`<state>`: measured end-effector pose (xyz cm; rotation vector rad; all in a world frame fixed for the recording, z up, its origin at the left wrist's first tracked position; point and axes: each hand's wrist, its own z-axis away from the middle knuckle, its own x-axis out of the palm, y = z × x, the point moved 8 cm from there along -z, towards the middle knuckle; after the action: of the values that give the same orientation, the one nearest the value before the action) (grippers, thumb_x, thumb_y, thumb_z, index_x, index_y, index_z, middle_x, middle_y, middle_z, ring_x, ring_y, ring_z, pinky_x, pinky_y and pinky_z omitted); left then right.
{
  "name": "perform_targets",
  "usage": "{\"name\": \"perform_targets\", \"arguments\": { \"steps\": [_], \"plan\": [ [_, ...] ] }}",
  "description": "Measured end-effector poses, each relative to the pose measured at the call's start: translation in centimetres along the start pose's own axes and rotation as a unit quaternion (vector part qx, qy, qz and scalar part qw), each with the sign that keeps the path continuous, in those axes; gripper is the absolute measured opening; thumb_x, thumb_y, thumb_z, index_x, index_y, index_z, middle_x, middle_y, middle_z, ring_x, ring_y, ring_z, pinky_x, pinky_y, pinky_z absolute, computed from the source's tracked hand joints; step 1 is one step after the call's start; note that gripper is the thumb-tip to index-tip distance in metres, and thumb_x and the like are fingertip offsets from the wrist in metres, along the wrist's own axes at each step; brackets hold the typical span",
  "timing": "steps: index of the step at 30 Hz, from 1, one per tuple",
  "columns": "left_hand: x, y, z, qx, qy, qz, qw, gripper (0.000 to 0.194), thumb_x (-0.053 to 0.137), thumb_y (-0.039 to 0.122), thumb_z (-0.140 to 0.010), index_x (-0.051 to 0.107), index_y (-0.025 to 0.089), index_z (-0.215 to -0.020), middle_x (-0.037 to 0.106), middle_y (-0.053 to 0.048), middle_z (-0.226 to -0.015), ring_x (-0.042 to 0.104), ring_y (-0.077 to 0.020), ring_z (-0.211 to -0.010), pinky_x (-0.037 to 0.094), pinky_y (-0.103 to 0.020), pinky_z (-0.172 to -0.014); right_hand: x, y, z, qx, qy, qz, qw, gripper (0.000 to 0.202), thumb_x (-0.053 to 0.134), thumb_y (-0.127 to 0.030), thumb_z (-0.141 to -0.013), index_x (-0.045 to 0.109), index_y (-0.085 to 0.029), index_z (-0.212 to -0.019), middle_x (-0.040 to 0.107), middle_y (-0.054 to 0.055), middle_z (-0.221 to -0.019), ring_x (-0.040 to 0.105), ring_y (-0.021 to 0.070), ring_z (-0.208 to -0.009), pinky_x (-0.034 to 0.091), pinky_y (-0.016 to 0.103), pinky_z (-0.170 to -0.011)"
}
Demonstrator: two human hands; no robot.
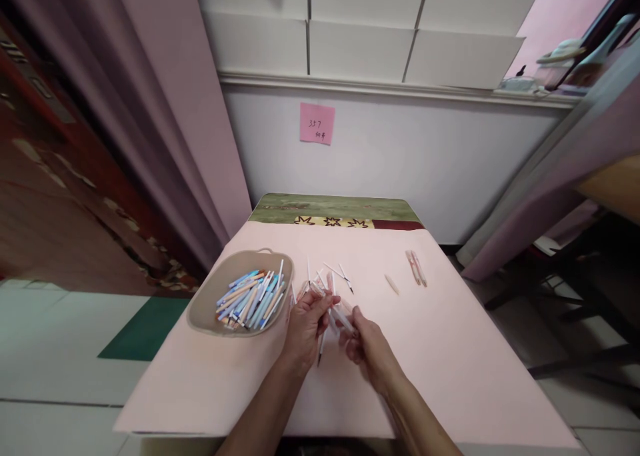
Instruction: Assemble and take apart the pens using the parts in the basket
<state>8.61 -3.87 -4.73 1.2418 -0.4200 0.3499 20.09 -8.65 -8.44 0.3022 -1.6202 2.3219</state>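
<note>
Over the middle of the pink-covered table, my left hand (307, 323) pinches a slim whitish piece between thumb and fingers. Close beside it, my right hand (367, 343) is closed around a pale, translucent pen-like tube (344, 319), somewhat blurred. Thin white refills with dark tips (345, 277) lie behind the hands, and another (321, 351) shows between them. Clear and pinkish pen parts (303, 289) are partly hidden by my left hand. To the left, a beige basket (200, 309) holds many blue, tan and white pens (250, 299).
On the right of the table (475, 376) lie two pinkish pens (416, 268) side by side and a single pale piece (391, 283). A pink note (317, 124) is stuck on the wall behind. Dark furniture (595, 276) stands at the right.
</note>
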Motion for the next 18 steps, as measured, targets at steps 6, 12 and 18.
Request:
{"name": "perform_targets", "arguments": {
  "steps": [6, 12, 18],
  "plan": [
    [0.4, 0.0, -0.3, 0.001, -0.003, -0.004, 1.0, 0.024, 0.076, 0.03, -0.069, 0.064, 0.012, -0.082, 0.07, -0.003, -0.077, 0.038, 0.0, -0.042, 0.023, -0.014, -0.038, 0.0, -0.7, 0.0, -0.03, -0.012, -0.037, 0.999, 0.045, 0.077, -0.05, -0.067, 0.06, -0.019, -0.095, 0.063, 0.0, -0.076, 0.054, 0.0079, -0.056, 0.035, 0.017, -0.046],
    [0.6, -0.3, -0.8, 0.0, 0.004, -0.003, 1.0, 0.024, 0.076, 0.029, -0.069, 0.063, 0.011, -0.079, 0.071, -0.005, -0.077, 0.036, 0.0001, -0.041, 0.021, -0.014, -0.036, 0.1, 0.5, -0.3, 0.041, -0.044, -0.022, 0.998, 0.051, 0.057, -0.064, -0.078, 0.061, -0.013, -0.073, 0.052, -0.003, -0.049, 0.037, 0.0048, -0.035, 0.02, 0.019, -0.036],
    [1.0, -0.1, -1.6, 0.013, 0.036, 0.014, 0.999, 0.025, 0.079, 0.027, -0.065, 0.063, 0.013, -0.078, 0.07, -0.004, -0.076, 0.039, -0.0004, -0.043, 0.025, -0.013, -0.039, -1.7, -2.7, -0.6, -0.088, 0.054, 0.024, 0.994, 0.037, 0.082, -0.04, -0.062, 0.058, -0.016, -0.074, 0.054, -0.005, -0.056, 0.045, 0.006, -0.048, 0.032, 0.018, -0.046]
  ]
}}
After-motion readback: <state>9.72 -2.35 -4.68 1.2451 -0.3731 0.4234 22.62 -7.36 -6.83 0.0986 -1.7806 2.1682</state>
